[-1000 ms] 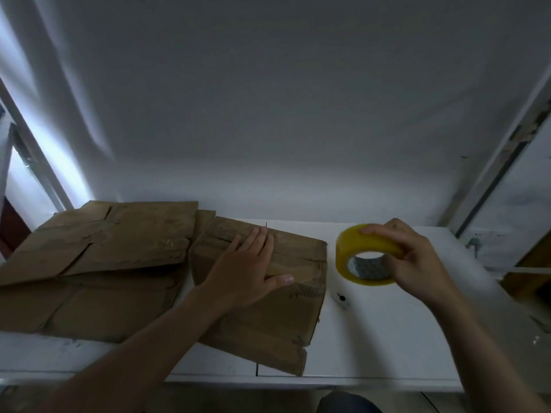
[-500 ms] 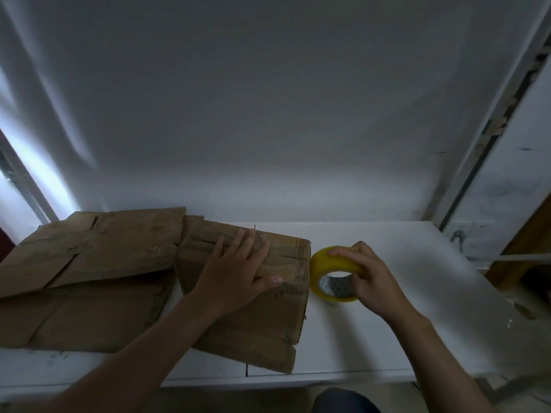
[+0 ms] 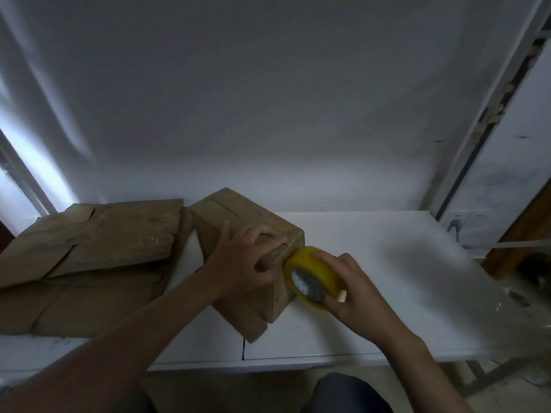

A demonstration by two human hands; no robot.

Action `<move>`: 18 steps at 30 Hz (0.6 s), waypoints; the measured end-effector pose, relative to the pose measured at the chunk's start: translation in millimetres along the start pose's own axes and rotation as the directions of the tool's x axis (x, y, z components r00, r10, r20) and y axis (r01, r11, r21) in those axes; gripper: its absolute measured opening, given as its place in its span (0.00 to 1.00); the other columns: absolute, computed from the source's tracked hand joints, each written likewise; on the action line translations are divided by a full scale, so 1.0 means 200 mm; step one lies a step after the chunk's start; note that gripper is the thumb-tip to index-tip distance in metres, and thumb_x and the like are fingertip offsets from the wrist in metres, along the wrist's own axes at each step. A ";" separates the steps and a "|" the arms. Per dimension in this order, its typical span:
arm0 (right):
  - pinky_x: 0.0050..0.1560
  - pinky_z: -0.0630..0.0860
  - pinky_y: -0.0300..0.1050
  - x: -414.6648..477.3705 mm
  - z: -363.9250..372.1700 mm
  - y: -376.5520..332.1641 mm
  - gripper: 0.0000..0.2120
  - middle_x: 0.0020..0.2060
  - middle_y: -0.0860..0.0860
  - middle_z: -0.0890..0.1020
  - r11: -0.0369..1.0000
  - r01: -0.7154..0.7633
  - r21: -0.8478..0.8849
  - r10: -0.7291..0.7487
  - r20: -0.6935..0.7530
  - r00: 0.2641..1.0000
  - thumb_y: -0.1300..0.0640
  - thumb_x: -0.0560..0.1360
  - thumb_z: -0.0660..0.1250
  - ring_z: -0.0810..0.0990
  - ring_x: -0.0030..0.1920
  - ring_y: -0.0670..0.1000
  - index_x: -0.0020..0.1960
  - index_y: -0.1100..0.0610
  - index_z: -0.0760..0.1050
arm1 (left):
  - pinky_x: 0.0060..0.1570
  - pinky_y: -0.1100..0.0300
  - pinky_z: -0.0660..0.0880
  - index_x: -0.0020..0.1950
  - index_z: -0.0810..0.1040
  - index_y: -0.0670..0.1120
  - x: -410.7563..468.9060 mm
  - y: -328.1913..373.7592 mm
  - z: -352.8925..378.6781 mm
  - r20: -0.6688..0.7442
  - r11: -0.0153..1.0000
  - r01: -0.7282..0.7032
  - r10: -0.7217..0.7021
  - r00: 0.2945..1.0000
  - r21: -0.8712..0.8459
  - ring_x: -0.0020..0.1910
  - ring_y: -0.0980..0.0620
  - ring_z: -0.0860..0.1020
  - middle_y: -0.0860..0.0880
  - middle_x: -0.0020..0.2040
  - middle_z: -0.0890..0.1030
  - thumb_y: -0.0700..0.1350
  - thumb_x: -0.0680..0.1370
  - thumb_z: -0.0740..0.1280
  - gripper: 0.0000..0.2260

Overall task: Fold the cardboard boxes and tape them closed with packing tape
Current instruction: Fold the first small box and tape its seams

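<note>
A brown cardboard box [image 3: 226, 213], folded into shape, stands tilted on the white table [image 3: 387, 263] at its middle. My left hand [image 3: 241, 260] lies on the box's top near the right edge, fingers curled over the flap seam. My right hand [image 3: 351, 293] grips a yellow roll of packing tape [image 3: 313, 272] and holds it against the box's right side, just below the top edge.
A pile of flattened cardboard boxes [image 3: 89, 248] lies on the table's left part, next to the folded box. A white wall rises behind the table. A wall socket [image 3: 456, 222] and a door frame [image 3: 489, 123] are at the right.
The box has been lifted from lying flat into a standing, tilted shape. My right hand brought the tape roll left against the box's side. My left hand curled onto the top edge.
</note>
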State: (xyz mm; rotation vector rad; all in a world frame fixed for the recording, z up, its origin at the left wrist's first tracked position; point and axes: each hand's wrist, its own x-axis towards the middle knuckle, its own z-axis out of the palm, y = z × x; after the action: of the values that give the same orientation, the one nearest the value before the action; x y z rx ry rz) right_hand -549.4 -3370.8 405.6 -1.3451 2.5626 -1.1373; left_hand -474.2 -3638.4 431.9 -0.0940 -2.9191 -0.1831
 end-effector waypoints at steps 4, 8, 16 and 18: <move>0.52 0.73 0.37 0.01 0.11 -0.23 0.33 0.53 0.29 0.62 0.999 -0.018 -0.031 0.018 0.026 0.999 0.39 0.72 0.74 0.66 0.56 0.39 0.68 0.28 0.56 | 0.69 0.30 0.58 0.79 0.63 0.62 -0.09 -0.17 -0.02 0.051 0.998 -0.056 0.057 0.997 -0.021 0.78 0.47 0.58 0.57 0.77 0.65 0.61 0.77 0.56 0.28; 0.57 0.74 0.42 0.05 0.20 -0.46 0.36 0.49 0.28 0.61 0.988 0.005 -0.153 -0.003 0.014 1.000 0.31 0.69 0.70 0.66 0.54 0.44 0.69 0.29 0.53 | 0.73 0.28 0.56 0.79 0.52 0.69 -0.18 -0.35 -0.05 0.122 0.993 -0.096 0.104 0.987 -0.073 0.82 0.50 0.52 0.63 0.81 0.56 0.54 0.83 0.56 0.26; 0.69 0.52 0.56 0.13 0.43 -0.58 0.44 0.65 0.49 0.78 0.926 0.040 -0.376 -0.037 0.015 0.999 0.22 0.68 0.61 0.71 0.68 0.56 0.77 0.40 0.54 | 0.75 0.30 0.55 0.77 0.53 0.73 -0.24 -0.56 -0.09 0.093 0.977 -0.106 0.125 0.988 -0.187 0.83 0.53 0.47 0.67 0.80 0.54 0.43 0.84 0.63 0.33; 0.66 0.56 0.56 0.15 0.43 -0.59 0.43 0.66 0.50 0.77 0.920 0.049 -0.388 -0.034 0.044 0.998 0.22 0.69 0.58 0.71 0.67 0.56 0.78 0.39 0.53 | 0.75 0.33 0.60 0.77 0.55 0.73 -0.23 -0.60 -0.07 0.052 0.972 -0.129 0.142 0.988 -0.198 0.83 0.53 0.48 0.65 0.81 0.56 0.40 0.83 0.65 0.35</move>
State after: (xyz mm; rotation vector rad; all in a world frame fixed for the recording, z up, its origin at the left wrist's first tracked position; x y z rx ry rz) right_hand -455.4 -3486.1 424.0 -1.4765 2.8494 -0.6133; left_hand -434.9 -3761.8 421.7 -0.3362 -2.9377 -0.4507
